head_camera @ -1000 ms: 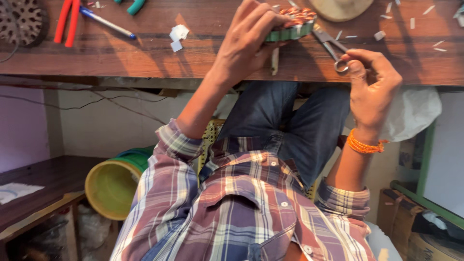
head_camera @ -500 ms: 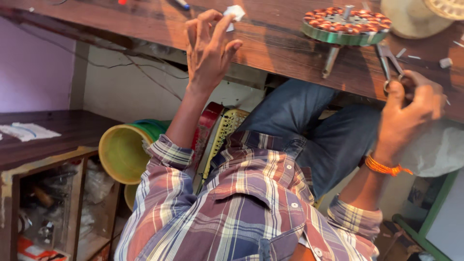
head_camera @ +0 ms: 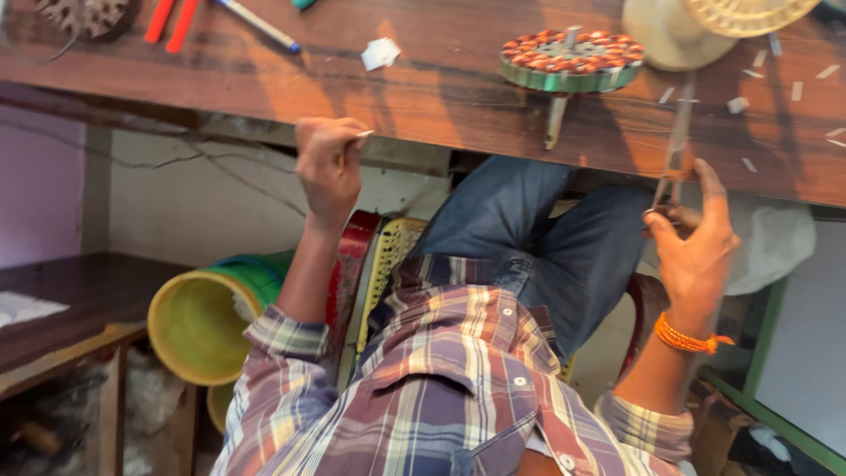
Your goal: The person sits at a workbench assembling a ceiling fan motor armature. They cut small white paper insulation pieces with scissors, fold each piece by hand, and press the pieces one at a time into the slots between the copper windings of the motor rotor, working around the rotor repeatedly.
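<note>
The left hand [head_camera: 328, 167] is at about 10 o'clock from the middle of the view, just below the near edge of the wooden table [head_camera: 441, 97]. It is curled almost into a fist, with thumb and forefinger pinched tight on a small white slip [head_camera: 363, 134] that pokes out toward 3 o'clock. The slip is off the table and in the air at the table's edge.

The right hand [head_camera: 696, 251] is at 3 o'clock, also just under the table edge. Its fingers are closed round the loops of the scissors [head_camera: 677, 154], and the thumb points up toward 12 o'clock. The blades run toward 12 o'clock over the tabletop; they look nearly closed, though blur makes it hard to tell. An orange band [head_camera: 686, 335] circles that wrist.

On the table at 1 o'clock is a round green stator [head_camera: 571, 62] with copper coils and a shaft [head_camera: 555, 119] sticking out toward 6 o'clock. It is between the two hands and apart from both. A white paper scrap [head_camera: 381, 53] lies at 12 o'clock from the left hand. Red handles [head_camera: 172, 18] and a pen [head_camera: 260, 25] lie at 11 o'clock, and small white clippings [head_camera: 797, 90] dot the top at 2 o'clock.

A yellow bucket [head_camera: 198, 326] lies on its side at 8 o'clock
</note>
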Tool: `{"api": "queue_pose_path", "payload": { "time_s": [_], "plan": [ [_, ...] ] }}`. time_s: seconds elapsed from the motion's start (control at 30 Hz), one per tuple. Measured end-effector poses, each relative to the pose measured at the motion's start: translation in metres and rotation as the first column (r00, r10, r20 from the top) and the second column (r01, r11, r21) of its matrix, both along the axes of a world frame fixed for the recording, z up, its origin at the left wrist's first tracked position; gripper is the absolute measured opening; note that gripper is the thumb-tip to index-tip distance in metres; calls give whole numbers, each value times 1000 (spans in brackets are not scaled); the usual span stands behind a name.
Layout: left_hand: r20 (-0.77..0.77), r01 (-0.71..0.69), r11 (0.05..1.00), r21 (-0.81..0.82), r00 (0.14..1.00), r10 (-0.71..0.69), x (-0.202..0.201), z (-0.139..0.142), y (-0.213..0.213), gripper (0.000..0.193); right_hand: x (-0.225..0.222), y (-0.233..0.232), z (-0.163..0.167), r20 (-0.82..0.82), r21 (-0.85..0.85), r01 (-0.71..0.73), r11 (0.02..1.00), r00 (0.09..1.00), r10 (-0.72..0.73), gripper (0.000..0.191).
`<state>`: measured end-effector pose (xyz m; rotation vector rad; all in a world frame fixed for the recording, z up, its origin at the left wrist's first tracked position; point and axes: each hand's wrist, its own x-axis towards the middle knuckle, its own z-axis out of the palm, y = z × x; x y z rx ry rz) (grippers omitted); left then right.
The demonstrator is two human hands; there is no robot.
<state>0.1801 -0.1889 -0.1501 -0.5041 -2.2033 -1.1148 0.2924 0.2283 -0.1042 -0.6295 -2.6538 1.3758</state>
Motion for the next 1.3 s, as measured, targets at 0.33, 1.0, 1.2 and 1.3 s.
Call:
{"api": "queue_pose_path", "payload": {
  "time_s": [0.33,1.0,1.2,1.3],
  "plan": [
    [538,-50,637,769,589,-603,42,17,80,17,75,-33,-81,-42,-459,-2,888,999,-20,19],
    [701,112,802,587,425,-573,70,17,129,16,71,-77,-50,256,-809,-231,541,690,677,62],
    [667,84,738,669,370,-647,69,-2,124,15,74,-74,-59,267,-799,-234,555,688,675,53],
    [668,44,709,704,299,-682,64,-10,122,13,76,-73,-59,307,-779,-232,582,669,677,46]
  ]
}}
